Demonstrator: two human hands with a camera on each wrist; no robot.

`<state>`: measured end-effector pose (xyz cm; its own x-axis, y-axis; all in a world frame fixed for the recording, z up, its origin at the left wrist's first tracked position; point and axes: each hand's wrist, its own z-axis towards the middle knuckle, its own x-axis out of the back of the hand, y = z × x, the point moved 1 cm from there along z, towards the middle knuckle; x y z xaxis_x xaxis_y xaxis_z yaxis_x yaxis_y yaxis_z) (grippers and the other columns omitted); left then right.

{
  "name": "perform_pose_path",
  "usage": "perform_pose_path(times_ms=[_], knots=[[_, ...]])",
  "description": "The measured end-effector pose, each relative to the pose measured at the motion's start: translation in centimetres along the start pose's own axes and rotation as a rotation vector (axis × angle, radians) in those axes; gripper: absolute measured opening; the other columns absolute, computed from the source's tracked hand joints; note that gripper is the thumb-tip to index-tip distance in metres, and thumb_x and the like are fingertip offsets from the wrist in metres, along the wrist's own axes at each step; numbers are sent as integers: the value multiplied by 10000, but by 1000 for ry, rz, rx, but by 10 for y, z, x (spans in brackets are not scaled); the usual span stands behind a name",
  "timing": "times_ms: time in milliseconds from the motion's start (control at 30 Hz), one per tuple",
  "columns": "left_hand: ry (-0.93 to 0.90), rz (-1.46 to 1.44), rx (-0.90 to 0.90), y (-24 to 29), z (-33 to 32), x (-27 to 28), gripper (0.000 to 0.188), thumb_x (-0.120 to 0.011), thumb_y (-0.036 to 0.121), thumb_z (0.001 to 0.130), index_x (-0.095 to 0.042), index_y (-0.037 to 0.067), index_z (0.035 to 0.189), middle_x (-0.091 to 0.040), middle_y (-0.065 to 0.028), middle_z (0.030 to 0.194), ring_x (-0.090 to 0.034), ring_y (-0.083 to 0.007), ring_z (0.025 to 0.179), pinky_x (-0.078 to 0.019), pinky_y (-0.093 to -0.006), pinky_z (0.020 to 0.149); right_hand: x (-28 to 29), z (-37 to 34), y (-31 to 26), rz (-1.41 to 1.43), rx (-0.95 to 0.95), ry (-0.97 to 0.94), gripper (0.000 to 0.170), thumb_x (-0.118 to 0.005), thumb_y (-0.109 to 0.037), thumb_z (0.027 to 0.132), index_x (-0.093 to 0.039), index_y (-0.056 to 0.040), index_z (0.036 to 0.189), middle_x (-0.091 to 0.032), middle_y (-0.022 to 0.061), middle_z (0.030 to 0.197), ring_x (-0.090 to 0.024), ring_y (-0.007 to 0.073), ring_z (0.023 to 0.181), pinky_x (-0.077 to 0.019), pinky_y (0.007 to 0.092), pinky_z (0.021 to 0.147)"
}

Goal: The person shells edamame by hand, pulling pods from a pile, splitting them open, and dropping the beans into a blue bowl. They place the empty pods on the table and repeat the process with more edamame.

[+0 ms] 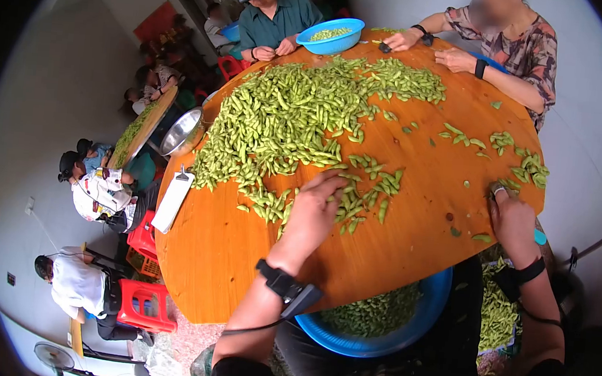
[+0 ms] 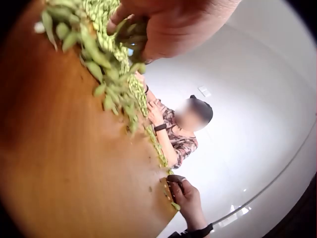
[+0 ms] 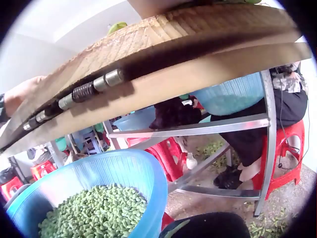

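Note:
A large heap of green edamame pods [image 1: 279,107] covers the far left of the round wooden table [image 1: 215,266]. My left hand [image 1: 313,207] is at the near edge of the heap, over a smaller scatter of pods [image 1: 387,185]. In the left wrist view, the fingers of this left hand [image 2: 183,29] curl over pods, with green showing between thumb and fingers. My right hand [image 1: 515,224] rests at the table's right edge, fingers bent, something dark at its fingertips that I cannot tell apart from a finger cover. Several pods [image 1: 532,169] lie just beyond it.
Below the table edge, a blue basin [image 1: 441,300] of shelled green beans [image 3: 94,213] sits near my lap. More pods lie in a pile [image 1: 498,305] by my right arm. A clipboard [image 1: 173,202] and metal bowl [image 1: 183,131] are at left. Two people work across the table, near another basin [image 1: 332,37].

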<state>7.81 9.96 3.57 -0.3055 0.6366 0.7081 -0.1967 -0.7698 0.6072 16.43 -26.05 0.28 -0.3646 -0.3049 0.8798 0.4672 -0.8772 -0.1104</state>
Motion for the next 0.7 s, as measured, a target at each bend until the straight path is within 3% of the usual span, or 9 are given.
perform_pose_path(times_ms=[33,67,167,300,333,433,467,567,700], knots=[[13,141,10,-4,-12,10,242,-619,77,890,-652,45,1127,-576,-169,1279,-520,-367,1197,-421,-397,1009,-2,-1,1,3,-4,-5,169,-627,-109,838,-592,-20,977,-630,162,818,-629,370,730,-507,449,609],[-63,344,43,-6,-28,21,446,-659,181,889,-548,81,1310,-468,-186,1399,-449,-390,1273,-401,-435,1028,-4,-1,3,-8,1,1,179,-629,-106,835,-595,-21,987,-629,160,818,-628,369,726,-506,448,606],[-17,448,127,-13,-69,20,707,-685,320,872,-354,143,1471,-326,-181,1492,-340,-426,1327,-359,-521,1034,-5,-1,2,-5,-5,17,187,-633,-103,830,-596,-23,994,-627,158,815,-626,369,718,-502,448,598],[-140,408,171,-14,-64,4,939,-759,343,803,-203,167,1539,-310,-159,1479,-358,-394,1281,-301,-528,1065,-5,-1,1,-5,-10,21,174,-633,-96,828,-592,-26,981,-621,163,805,-621,374,707,-492,453,585],[-91,363,115,-8,-55,0,783,-770,246,795,-384,172,1472,-411,-140,1383,-406,-346,1225,-333,-469,1048,-4,0,1,-8,-9,26,174,-633,-96,828,-592,-26,981,-621,163,805,-621,374,707,-492,453,585],[-88,186,-97,-22,-28,-18,518,-741,96,806,-585,144,1297,-517,-122,1252,-477,-295,1165,-414,-386,964,-3,0,-1,11,-18,36,161,-629,-89,829,-584,-25,969,-613,170,796,-617,381,703,-487,458,584],[-9,2,-108,-21,-18,-23,342,-712,6,805,-666,97,1132,-592,-114,1093,-569,-254,1022,-475,-312,851,-3,-1,0,18,-13,37,157,-627,-86,829,-582,-24,966,-610,173,793,-616,383,703,-485,460,585],[116,4,-31,-5,4,-7,323,-708,15,820,-659,93,1129,-615,-119,1013,-610,-237,898,-510,-309,789,-3,0,0,28,-16,40,155,-626,-81,829,-578,-22,964,-606,179,790,-615,387,703,-483,462,585],[113,-21,66,-5,5,16,379,-700,67,850,-585,27,1209,-620,-133,1072,-636,-208,943,-517,-310,795,-3,-1,0,38,-4,53,157,-629,-75,826,-578,-18,963,-603,183,789,-613,388,704,-481,464,584]])
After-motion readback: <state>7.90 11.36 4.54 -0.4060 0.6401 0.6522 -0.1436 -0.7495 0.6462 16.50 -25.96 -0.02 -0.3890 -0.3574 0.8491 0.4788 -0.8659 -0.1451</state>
